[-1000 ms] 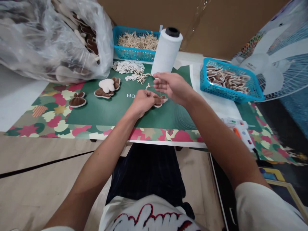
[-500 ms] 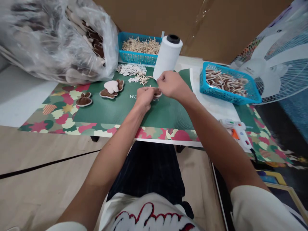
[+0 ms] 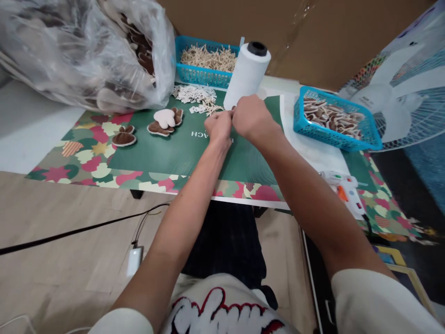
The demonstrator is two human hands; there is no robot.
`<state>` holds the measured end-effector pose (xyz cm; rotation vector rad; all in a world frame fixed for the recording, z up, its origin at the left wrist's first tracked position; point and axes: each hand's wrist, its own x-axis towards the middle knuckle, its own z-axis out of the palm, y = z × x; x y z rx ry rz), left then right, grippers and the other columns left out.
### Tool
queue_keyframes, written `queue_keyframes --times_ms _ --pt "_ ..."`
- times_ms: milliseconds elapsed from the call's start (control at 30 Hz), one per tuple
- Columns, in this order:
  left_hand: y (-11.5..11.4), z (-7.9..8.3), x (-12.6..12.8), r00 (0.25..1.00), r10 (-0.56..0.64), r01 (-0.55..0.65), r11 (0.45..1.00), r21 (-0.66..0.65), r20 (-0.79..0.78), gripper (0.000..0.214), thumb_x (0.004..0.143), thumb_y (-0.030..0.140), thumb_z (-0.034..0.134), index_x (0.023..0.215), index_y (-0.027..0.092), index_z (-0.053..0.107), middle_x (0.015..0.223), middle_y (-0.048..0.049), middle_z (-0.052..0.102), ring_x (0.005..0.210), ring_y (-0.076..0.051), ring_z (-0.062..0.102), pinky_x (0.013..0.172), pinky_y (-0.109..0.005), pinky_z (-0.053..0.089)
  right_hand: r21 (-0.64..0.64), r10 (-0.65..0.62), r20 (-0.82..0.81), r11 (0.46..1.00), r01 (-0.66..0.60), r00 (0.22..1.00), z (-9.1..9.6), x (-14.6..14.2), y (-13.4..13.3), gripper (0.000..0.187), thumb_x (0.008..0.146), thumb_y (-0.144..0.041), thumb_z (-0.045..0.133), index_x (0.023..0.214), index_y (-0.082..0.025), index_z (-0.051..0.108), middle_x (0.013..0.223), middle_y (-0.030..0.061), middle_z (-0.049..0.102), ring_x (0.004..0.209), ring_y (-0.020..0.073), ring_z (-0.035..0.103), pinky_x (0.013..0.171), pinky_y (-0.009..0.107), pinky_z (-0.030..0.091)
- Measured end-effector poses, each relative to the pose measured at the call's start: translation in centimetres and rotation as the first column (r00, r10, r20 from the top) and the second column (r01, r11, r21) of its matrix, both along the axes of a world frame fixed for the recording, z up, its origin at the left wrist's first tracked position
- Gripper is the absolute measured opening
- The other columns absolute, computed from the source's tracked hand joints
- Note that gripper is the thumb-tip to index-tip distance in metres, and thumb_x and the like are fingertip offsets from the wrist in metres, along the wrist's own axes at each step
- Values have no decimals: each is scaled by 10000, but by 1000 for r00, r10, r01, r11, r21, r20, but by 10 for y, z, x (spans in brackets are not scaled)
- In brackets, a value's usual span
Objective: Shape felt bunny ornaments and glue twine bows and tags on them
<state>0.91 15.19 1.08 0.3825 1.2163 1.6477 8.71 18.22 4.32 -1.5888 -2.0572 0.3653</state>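
My left hand (image 3: 219, 126) is closed over the green mat (image 3: 167, 157), its fingers around a small brown plush piece that is almost wholly hidden now. Pressed close against it, my right hand (image 3: 252, 115) is curled with its thumb side inward; what its fingers pinch is hidden. Just behind the hands stands a white cone of thread (image 3: 247, 74). Short cream cord pieces (image 3: 212, 107) and a heap of white tags (image 3: 194, 93) lie on the mat beyond my left hand. Brown and cream plush pieces (image 3: 164, 121) lie to the left, with another brown plush piece (image 3: 124, 137) farther left.
A clear plastic bag (image 3: 86, 55) full of plush pieces fills the back left. One blue basket (image 3: 205, 74) holds cream cords; another blue basket (image 3: 337, 134) at right holds brown pieces. A glue gun (image 3: 347, 192) lies near the right edge, and a fan (image 3: 385, 93) stands behind.
Both hands have come together, my left moving right and away from me. The brown plush piece that showed between them is now mostly covered. The view has shifted slightly.
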Motion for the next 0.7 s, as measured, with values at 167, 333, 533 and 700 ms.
queue_keyframes --times_ms 167,333,533,700 --pt "10 7 -2 996 59 -55 997 -57 70 320 728 3 726 544 158 515 581 73 466 603 -83 516 597 -190 388 51 -43 140 998 36 989 7 -7 7 509 844 -173 680 554 -268 273 617 12 409 866 306 669 866 466 503" --pt "26 11 -15 975 47 -29 996 -86 217 291 749 -40 702 604 168 560 638 45 582 650 -111 599 641 -228 473 67 54 -1 996 -54 999 5 -2 -13 479 950 -219 566 543 -258 316 553 -34 307 634 169 494 734 331 439" --pt "14 34 -41 976 116 -132 988 77 184 308 885 -78 579 720 180 540 695 51 577 732 -84 621 760 -243 508 21 -131 -433 988 155 892 -14 17 -29 362 1008 -271 495 659 -244 404 648 -38 396 612 140 485 674 300 466" --pt "-66 31 -46 995 -4 -28 945 325 99 209 799 34 790 776 189 652 733 43 649 765 -98 680 698 -200 526 336 -127 -599 856 392 791 -20 29 -82 351 979 -292 583 1326 -249 550 1388 123 574 1153 196 643 1048 402 523"
